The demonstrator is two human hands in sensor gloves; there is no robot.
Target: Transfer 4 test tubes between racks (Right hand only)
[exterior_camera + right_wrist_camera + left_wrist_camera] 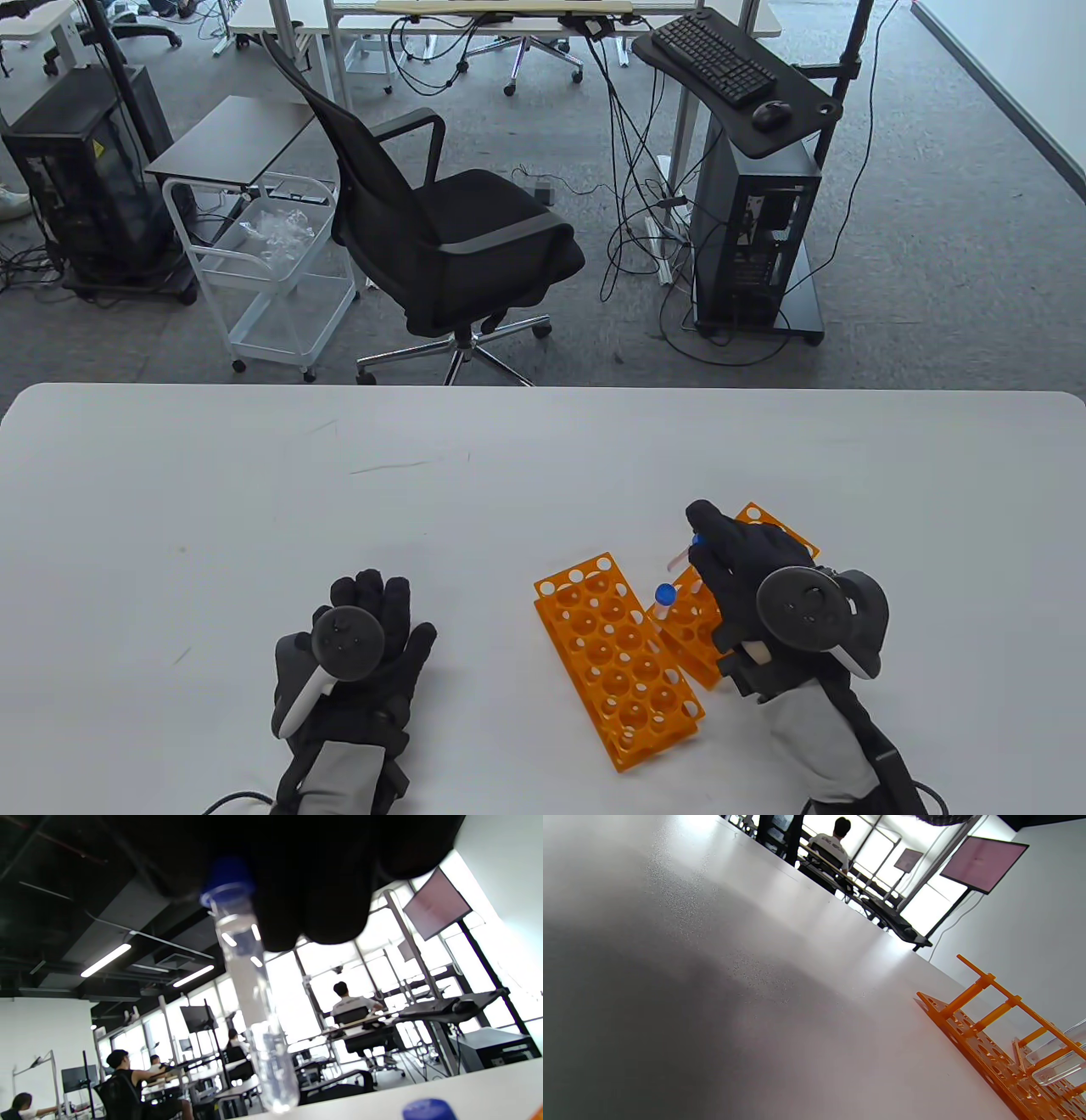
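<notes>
Two orange racks lie side by side on the white table. The left rack (618, 658) shows only open holes. The right rack (697, 624) holds an upright tube with a blue cap (664, 593). My right hand (738, 569) hovers over the right rack and pinches a clear blue-capped test tube (684, 553) at its cap end, lifted clear and tilted. In the right wrist view the tube (254, 997) hangs from my fingers (314, 891), and another blue cap (428, 1110) shows at the bottom edge. My left hand (365, 645) rests flat on the table, holding nothing.
An orange rack (1005, 1052) shows at the lower right of the left wrist view. Beyond the table's far edge (543, 389) stand an office chair (441, 229), a white cart (263, 263) and a computer stand (747, 204).
</notes>
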